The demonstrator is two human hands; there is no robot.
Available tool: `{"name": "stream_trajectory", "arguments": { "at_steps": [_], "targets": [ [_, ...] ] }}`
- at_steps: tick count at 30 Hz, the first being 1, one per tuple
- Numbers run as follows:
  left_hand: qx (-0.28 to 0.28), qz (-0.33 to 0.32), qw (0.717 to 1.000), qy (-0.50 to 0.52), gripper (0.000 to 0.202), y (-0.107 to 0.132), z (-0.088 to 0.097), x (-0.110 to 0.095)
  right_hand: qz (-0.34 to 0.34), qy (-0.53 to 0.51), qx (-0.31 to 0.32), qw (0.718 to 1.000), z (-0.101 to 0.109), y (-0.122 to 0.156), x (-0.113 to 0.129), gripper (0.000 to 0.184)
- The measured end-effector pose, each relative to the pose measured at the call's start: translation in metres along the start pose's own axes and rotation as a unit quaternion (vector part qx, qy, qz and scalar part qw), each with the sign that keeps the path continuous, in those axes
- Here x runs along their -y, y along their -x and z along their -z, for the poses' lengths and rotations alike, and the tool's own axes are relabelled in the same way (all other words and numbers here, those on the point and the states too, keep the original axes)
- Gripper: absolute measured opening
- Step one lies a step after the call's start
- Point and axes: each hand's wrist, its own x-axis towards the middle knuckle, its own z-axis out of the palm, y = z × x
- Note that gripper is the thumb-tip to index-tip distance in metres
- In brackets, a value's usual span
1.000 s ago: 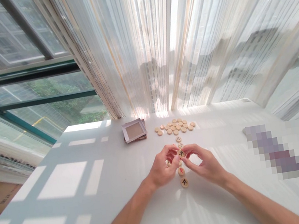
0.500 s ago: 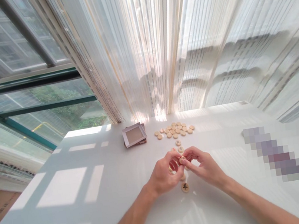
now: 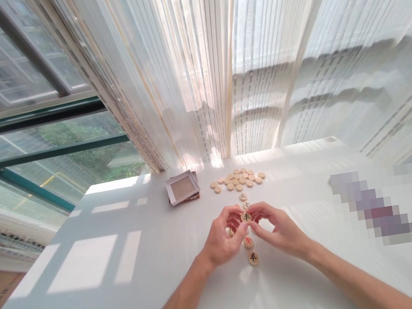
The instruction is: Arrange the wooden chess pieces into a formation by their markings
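Sheer striped curtains [image 3: 179,76] hang behind a sunlit white surface [image 3: 156,265]. Above its middle, a person's left hand [image 3: 222,237] and right hand [image 3: 276,226] share a grip on one round wooden disc [image 3: 246,217], pinched between the fingertips from both sides. Half a second ago its marked face was tipped out of sight; now the black character faces the viewer, which suggests the disc is being turned in the fingers rather than released. Nearer than the held disc lie a red-marked disc [image 3: 248,241] and, nearest of all, a black-marked disc [image 3: 253,257]. Beyond it lies a cluster of pale discs [image 3: 244,175]; beyond it to the left, a shallow box [image 3: 182,187]. Well to its right is a pixelated object [image 3: 372,207], unidentifiable.
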Motion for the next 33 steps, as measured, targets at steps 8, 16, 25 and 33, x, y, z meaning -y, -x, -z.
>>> {"name": "stream_trajectory", "arguments": {
  "at_steps": [8,16,25,33],
  "targets": [
    [-0.04,0.033,0.998,0.02,0.024,-0.0033,-0.0045,-0.0016,0.033,0.042,0.002,0.999,-0.0055,0.0028,-0.0023,0.017],
    [-0.03,0.02,0.999,0.034,0.025,-0.0028,-0.0033,0.0007,0.036,0.067,-0.004,0.997,-0.0056,0.0035,-0.0074,0.021],
    [-0.027,0.024,0.999,0.032,0.027,-0.0019,-0.0039,0.0035,0.055,0.063,-0.015,0.996,-0.0048,0.0031,-0.0082,0.021],
    [-0.046,0.028,0.998,0.024,0.028,-0.0016,-0.0044,0.0043,0.068,0.084,-0.009,0.994,-0.0077,0.0039,-0.0078,0.025]
  ]
}}
